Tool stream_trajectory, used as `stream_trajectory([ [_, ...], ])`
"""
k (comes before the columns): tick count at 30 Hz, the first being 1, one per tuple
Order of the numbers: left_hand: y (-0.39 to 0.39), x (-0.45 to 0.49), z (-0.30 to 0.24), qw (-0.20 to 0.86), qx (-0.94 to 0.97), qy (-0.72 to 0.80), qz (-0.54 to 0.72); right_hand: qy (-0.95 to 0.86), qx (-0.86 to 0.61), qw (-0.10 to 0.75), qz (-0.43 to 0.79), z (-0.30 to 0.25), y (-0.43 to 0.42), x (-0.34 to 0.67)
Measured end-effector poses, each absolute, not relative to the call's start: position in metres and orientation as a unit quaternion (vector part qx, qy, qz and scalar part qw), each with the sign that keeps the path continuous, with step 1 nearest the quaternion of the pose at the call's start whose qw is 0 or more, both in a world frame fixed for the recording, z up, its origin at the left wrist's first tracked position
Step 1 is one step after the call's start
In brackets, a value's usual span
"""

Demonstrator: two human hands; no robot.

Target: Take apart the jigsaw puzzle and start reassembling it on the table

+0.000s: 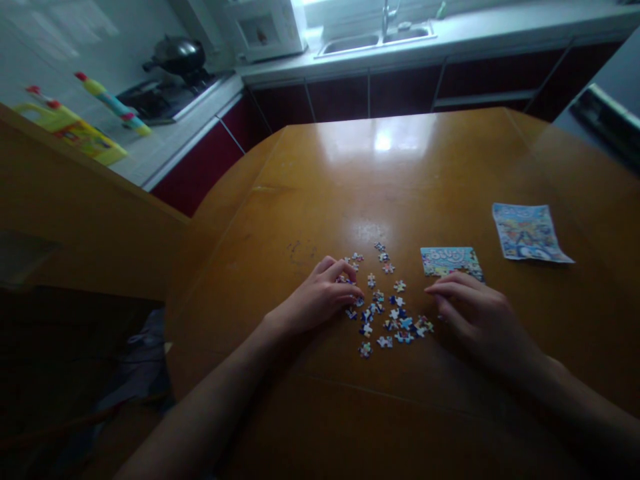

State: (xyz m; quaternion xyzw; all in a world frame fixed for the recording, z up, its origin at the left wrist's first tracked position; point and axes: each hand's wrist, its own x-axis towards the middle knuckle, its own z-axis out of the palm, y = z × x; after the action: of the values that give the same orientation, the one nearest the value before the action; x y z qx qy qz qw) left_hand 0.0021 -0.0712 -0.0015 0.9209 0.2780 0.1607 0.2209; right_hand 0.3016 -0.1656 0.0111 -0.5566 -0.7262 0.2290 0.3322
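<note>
Loose jigsaw pieces (393, 313) lie scattered on the wooden table (320, 200), some patterned, some pale or dark blue. My left hand (330, 290) rests at the left side of the pile, its fingers bent and apart over several pieces; those beneath the fingertips are partly hidden. To the right of the pile is my right hand (470, 310), with fingers stretched out and a gap between them and the thumb; no piece shows in it. Just beyond it lies a joined puzzle section (445, 259) with a light blue top, its lower edge partly covered by the hand.
A creased picture sheet (530, 232) lies at the right of the table. Behind the table run a counter with a sink (350, 44), a white microwave (267, 30) and a stove with a dark wok (179, 55). Yellow bottles (83, 133) stand at the left.
</note>
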Motion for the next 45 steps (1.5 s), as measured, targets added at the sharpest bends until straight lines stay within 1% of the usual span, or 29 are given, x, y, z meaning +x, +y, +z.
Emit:
stream_trajectory([
  [8, -0.071, 0.006, 0.001, 0.216, 0.927, 0.267, 0.151, -0.73, -0.546, 0.343, 0.225, 0.013, -0.165, 0.299],
  [11, -0.073, 0.009, 0.0, 0.217, 0.925, 0.259, 0.172, -0.726, -0.536, 0.356, 0.241, 0.011, -0.166, 0.293],
  [15, -0.083, 0.016, 0.003, 0.221, 0.921, 0.235, 0.219, -0.697, -0.528, 0.372, 0.312, 0.009, -0.173, 0.275],
  [20, -0.1, 0.027, 0.01, 0.236, 0.926, 0.195, 0.218, -0.634, -0.517, 0.39, 0.423, 0.006, -0.186, 0.249],
  [24, -0.105, 0.033, 0.009, 0.229, 0.926, 0.155, 0.256, -0.582, -0.509, 0.415, 0.48, 0.004, -0.189, 0.24],
  [33, -0.112, 0.04, 0.003, 0.206, 0.892, 0.221, 0.337, -0.446, -0.502, 0.487, 0.558, 0.011, -0.183, 0.245],
  [40, -0.116, 0.045, 0.009, 0.208, 0.88, 0.225, 0.363, -0.431, -0.485, 0.461, 0.605, 0.015, -0.184, 0.246],
  [45, -0.115, 0.043, 0.009, 0.218, 0.88, 0.218, 0.362, -0.449, -0.468, 0.456, 0.61, 0.013, -0.187, 0.245],
])
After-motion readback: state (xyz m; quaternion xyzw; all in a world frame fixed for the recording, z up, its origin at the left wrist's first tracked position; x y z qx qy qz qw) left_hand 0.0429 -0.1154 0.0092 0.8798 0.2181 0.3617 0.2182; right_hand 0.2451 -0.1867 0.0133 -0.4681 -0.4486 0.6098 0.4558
